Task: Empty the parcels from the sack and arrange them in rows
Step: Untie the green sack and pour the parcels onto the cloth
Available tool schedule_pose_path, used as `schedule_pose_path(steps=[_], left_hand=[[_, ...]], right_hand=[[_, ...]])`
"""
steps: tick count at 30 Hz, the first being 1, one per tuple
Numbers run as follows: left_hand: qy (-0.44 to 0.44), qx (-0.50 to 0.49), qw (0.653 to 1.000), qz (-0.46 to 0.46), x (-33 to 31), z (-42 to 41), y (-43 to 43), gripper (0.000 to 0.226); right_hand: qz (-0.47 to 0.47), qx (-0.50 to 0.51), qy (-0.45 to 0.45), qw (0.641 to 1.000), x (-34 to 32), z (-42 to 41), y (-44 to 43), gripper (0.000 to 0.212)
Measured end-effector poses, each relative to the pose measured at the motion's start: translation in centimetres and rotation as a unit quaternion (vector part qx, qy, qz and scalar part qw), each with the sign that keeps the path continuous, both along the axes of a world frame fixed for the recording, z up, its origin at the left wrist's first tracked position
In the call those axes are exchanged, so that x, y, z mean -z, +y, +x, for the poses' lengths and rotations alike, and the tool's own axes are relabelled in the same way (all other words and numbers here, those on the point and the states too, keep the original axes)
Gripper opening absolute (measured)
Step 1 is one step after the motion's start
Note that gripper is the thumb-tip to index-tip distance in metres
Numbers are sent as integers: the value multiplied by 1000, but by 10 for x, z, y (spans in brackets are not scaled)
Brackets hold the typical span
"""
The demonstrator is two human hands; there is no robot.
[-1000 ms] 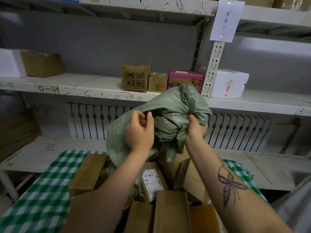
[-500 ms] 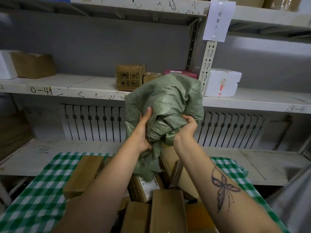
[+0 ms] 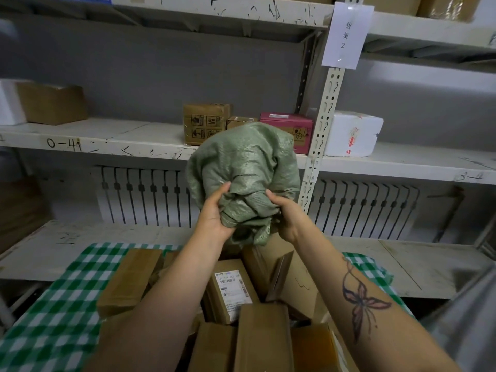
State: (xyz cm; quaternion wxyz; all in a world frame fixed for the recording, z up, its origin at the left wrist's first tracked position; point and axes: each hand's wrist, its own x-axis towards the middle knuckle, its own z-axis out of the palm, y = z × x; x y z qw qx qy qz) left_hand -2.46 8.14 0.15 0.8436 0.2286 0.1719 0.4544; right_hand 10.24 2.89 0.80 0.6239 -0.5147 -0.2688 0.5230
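Observation:
The green woven sack (image 3: 243,170) is bunched into a ball and held up in the air above the table. My left hand (image 3: 214,213) grips its left underside and my right hand (image 3: 288,218) grips its right underside, fingers curled into the folds. Below them several brown cardboard parcels (image 3: 264,336) lie jumbled in a heap on the green-and-white checked cloth (image 3: 61,310). One parcel with a white shipping label (image 3: 230,288) lies face up in the middle of the heap. My arms hide part of the pile.
White metal shelving (image 3: 107,135) runs behind the table. On its middle shelf stand a printed brown box (image 3: 205,123), a pink box (image 3: 288,127), a white foam box (image 3: 351,134) and a brown box at far left (image 3: 51,104). A paper sign (image 3: 346,36) hangs on the upright.
The sack has been gathered from a loose drape over the parcels into a tight ball, lifted free of the heap. Both hands have shifted lower and closer together under it.

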Motion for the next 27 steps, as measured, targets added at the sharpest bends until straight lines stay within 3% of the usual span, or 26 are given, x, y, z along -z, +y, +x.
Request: schedule_pose_path(steps=[2,4,5,7,10,12,14,15,17,18,19,21,23,27], left_hand=[[7,-18,1000,15,-4,-2,2,33],[31,-32,998,34,-7,-6,6,28],[43,-34,997,45,-8,-9,9,21],[52,-30,996,67,-11,-15,16,14],[63,-21,995,81,-12,-17,15,20],[73,-8,994,76,-11,-15,12,21],[91,14,993,74,-8,-16,11,21],[105,28,991,82,-6,-19,12,20],[157,64,979,115,-4,-27,13,12],[182,81,971,132,-4,-32,12,12],[203,87,965,142,-4,-37,13,26],[231,81,956,158,-4,-44,19,57],[256,57,947,185,-6,-45,24,72],[308,12,931,193,-12,-39,21,70]], right_hand=[[19,-37,-6,999,7,11,-5,32],[58,-74,67,993,15,23,-11,72],[72,-74,124,987,20,26,-14,81],[53,-11,205,977,25,33,-12,79],[-109,85,137,981,27,35,-7,84],[-153,42,148,976,23,24,-8,83],[-116,12,163,980,19,14,-14,70],[-89,27,131,987,19,15,-16,56],[-15,54,171,984,15,29,-12,30],[20,74,172,982,5,30,-13,32],[60,51,177,981,-1,35,-15,34],[104,33,164,980,-5,46,-12,59],[97,-8,140,985,-7,50,-12,76],[14,-104,4,994,-13,44,-17,50]])
